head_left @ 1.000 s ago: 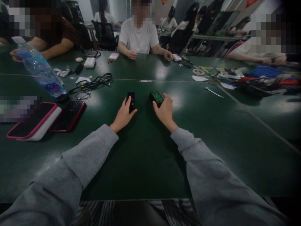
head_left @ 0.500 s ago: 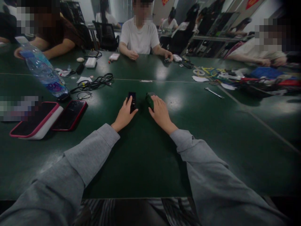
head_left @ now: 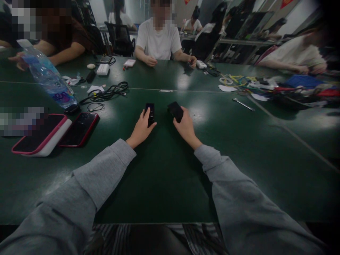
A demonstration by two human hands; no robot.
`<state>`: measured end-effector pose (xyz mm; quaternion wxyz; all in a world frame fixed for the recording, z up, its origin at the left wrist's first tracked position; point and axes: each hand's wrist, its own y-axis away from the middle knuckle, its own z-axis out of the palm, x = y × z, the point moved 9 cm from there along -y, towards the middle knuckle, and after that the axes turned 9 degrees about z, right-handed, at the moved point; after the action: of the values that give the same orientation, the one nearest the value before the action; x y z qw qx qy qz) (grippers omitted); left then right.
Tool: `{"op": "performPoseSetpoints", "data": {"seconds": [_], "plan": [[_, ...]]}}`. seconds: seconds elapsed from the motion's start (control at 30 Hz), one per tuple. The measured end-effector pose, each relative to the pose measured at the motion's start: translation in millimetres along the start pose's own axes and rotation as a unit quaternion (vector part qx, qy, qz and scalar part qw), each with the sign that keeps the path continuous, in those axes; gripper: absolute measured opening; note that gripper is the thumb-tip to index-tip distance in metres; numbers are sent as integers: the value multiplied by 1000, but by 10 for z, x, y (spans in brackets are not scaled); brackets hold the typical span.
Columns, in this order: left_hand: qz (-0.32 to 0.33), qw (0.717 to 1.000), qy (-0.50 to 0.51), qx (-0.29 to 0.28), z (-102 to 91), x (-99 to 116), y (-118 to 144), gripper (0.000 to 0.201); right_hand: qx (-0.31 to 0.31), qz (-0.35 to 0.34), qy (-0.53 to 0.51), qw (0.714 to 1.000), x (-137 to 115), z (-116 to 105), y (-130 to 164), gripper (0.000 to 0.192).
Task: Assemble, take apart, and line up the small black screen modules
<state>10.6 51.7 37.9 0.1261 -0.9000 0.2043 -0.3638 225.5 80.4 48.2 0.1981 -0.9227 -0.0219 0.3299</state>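
Observation:
Near the middle of the green table, my left hand (head_left: 140, 128) grips a small black handheld device (head_left: 151, 110) with a dark screen at its far end and what look like buttons below. One finger lies on the device's face and the thumb is along its near right side. To the right, my right hand (head_left: 187, 124) holds a flat black rectangular piece (head_left: 175, 110), tilted, by its right edge. Whether this piece is a cover or another device I cannot tell. A gap of bare table separates the two objects.
Two phones (head_left: 79, 129) (head_left: 39, 134), a tilted water bottle (head_left: 49, 78) and coiled black cables (head_left: 113, 91) are at left. A wrench (head_left: 243, 105) and a heap of cables (head_left: 287, 88) lie at right. Across the table sits a person in white (head_left: 158, 40).
My right hand has turned the black piece so its flat dark face shows, and shifted slightly right. My left hand stays around the handheld device. The person across has lifted a small dark object.

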Motion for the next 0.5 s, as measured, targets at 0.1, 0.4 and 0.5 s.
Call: {"op": "performPoseSetpoints", "data": {"seconds": [0.1, 0.4, 0.5], "plan": [[-4, 1000, 1, -2, -2, 8, 2, 78, 6, -60, 74, 995, -145, -24, 45, 71], [8, 1000, -5, 5, 5, 9, -11, 77, -36, -133, 120, 983, -347, 100, 167, 62], [4, 1000, -7, 3, 5, 8, -3, 77, -18, -122, 112, 986, -317, 71, 153, 60]]}}
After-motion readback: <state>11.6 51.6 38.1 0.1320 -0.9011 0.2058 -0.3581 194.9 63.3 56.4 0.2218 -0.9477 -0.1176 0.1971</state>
